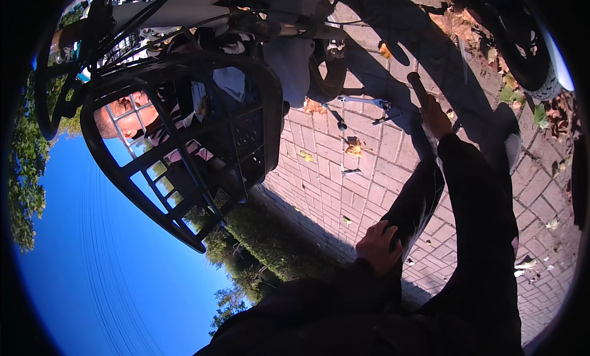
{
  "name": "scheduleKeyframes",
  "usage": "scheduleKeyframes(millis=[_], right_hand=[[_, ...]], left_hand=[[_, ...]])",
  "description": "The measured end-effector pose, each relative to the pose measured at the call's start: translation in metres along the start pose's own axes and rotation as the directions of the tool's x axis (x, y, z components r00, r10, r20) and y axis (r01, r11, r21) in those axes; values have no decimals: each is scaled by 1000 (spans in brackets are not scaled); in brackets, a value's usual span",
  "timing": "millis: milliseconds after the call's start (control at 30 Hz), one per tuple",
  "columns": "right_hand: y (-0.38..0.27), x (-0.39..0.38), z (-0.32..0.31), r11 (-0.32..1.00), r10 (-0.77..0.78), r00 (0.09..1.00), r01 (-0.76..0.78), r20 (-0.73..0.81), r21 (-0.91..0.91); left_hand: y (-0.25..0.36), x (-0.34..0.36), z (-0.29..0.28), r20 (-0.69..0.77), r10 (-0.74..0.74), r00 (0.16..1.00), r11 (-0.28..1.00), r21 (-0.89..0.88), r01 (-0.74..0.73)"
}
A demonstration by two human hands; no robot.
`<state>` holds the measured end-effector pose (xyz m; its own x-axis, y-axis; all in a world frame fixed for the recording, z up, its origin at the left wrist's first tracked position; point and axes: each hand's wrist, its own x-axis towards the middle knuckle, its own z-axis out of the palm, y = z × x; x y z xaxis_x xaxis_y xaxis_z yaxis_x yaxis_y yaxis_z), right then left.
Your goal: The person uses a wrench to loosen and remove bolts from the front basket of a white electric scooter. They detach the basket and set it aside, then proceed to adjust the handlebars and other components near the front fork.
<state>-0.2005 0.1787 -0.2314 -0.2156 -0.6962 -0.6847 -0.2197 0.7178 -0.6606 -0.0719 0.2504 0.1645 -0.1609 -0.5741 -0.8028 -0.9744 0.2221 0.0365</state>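
Note:
My right hand [435,117] is closed around a dark, rod-like handle [418,87], held above the brick paving; the tool's kind does not show. My left hand [379,248] rests on my bent knee [413,211] with its fingers draped over it, holding nothing. Beyond the hands, a silver wrench [364,100] lies on the bricks. Beside it are a short dark-ended tool [338,120] and a thin bent metal piece [387,117]. A small metal pin or bolt [351,172] lies closer to me.
A bicycle with a black plastic basket [258,104] stands at the upper left. Behind the basket is another person [126,116]. A wheel [522,46] stands at the upper right. Fallen leaves [353,147] dot the paving [326,178]; a hedge [270,233] borders it.

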Motion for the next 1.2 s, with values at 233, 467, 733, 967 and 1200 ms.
scheduleKeyframes(millis=[233, 467, 733, 967, 1200], right_hand=[[57, -65, -41, 998, -33, 990, 41, 140, -51], [127, -198, -173, 953, 302, 943, -292, 139, -83], [122, -368, -355, 674, 708, 706, -683, 18, 283], [62, -468, -354, 639, 680, 723, -665, 121, 386], [-6, -531, -310, 597, 711, 695, -677, 108, 431]], left_hand=[[15, -8, -4, 63, -28, 998, 999, 24, 26], [25, -18, -10, 157, -87, 984, 994, -47, 96], [-7, -11, 26, -17, -274, 962, 743, -638, 201], [-56, 18, -105, 160, -399, 903, -436, -899, -33], [-76, 7, -261, -237, -293, 926, -492, -794, -359]])
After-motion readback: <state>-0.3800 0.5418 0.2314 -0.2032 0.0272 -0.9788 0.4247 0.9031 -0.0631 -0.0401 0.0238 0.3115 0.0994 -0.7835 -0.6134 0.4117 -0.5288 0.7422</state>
